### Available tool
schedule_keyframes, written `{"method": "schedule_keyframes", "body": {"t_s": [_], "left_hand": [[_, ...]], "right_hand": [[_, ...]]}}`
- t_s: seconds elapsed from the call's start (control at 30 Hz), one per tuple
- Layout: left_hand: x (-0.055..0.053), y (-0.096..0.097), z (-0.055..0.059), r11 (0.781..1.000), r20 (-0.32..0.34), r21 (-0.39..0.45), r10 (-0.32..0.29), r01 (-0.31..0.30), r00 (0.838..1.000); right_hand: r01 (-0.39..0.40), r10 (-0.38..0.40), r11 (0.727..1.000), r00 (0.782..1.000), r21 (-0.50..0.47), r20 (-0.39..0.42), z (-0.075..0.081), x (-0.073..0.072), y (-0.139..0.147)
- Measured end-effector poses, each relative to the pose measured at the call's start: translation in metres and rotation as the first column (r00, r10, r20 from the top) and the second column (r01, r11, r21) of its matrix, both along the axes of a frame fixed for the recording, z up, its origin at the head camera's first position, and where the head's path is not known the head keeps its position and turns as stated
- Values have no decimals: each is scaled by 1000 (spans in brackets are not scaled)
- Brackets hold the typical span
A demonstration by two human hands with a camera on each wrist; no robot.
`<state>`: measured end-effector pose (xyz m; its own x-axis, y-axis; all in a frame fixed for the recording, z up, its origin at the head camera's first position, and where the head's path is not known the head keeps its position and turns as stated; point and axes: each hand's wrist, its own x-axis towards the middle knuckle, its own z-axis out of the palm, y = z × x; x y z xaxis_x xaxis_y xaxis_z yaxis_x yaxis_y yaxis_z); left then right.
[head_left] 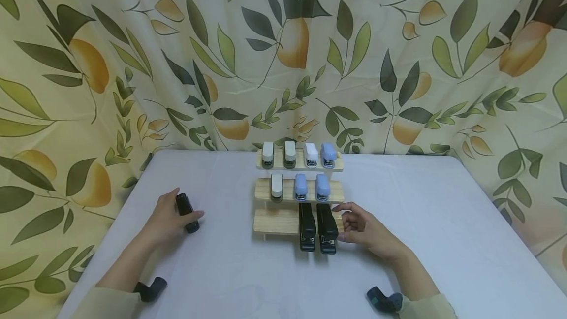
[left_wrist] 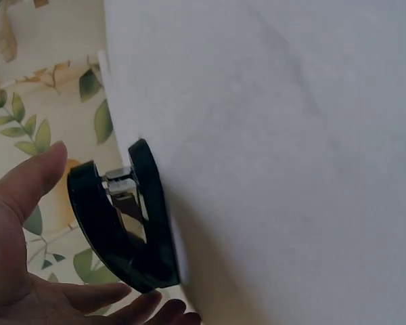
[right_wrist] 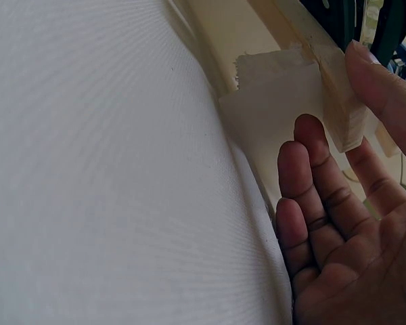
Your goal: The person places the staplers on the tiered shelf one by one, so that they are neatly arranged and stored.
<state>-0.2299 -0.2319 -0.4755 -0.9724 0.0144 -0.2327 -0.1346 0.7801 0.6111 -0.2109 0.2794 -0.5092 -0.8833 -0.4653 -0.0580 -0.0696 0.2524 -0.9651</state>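
Note:
My left hand [head_left: 166,218] is around a small black stapler [head_left: 188,213] on the white table, left of the rack. In the left wrist view, the thumb stands apart from the front end of the stapler [left_wrist: 152,217], and the fingertips are right at its hinge end. My right hand [head_left: 367,233] holds the right end of the bottom tier of a wooden display rack [head_left: 276,221]. In the right wrist view, the thumb lies against the board edge [right_wrist: 345,122], the index finger is behind it, and the other fingers curl below. Beside this hand, two black staplers [head_left: 328,230] sit on that tier.
The middle tier bears a white stapler [head_left: 276,187] and two blue staplers [head_left: 300,187]. Several white and blue staplers stand on the top tier [head_left: 279,166]. A leaf-patterned curtain [head_left: 266,87] hangs behind the table [head_left: 221,274].

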Motion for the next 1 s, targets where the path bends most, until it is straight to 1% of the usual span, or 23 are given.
{"method": "schedule_keyframes", "body": {"t_s": [0.1,0.33,0.5,0.57,0.7,1.0], "left_hand": [[0,-4,-1,1000,12,-2,-4,4,1000],[-4,-12,-3,999,11,-32,-18,18,1000],[-5,-19,-4,998,7,-37,-46,46,999],[-5,-22,-4,998,5,-27,-61,61,998],[-5,-28,-5,996,0,17,-86,86,996],[-6,-37,-6,986,3,100,-131,130,991]], "right_hand": [[1,-1,1000,1000,-2,-4,0,-1,0],[-1,0,1000,1000,-10,-9,0,-1,1],[-2,2,1000,1000,-16,-4,1,0,-1],[1,-1,1000,1000,-10,-4,1,0,-1],[4,-4,1000,1000,2,-5,1,0,-1],[1,-1,1000,1000,-9,-18,-1,-1,0]]}}
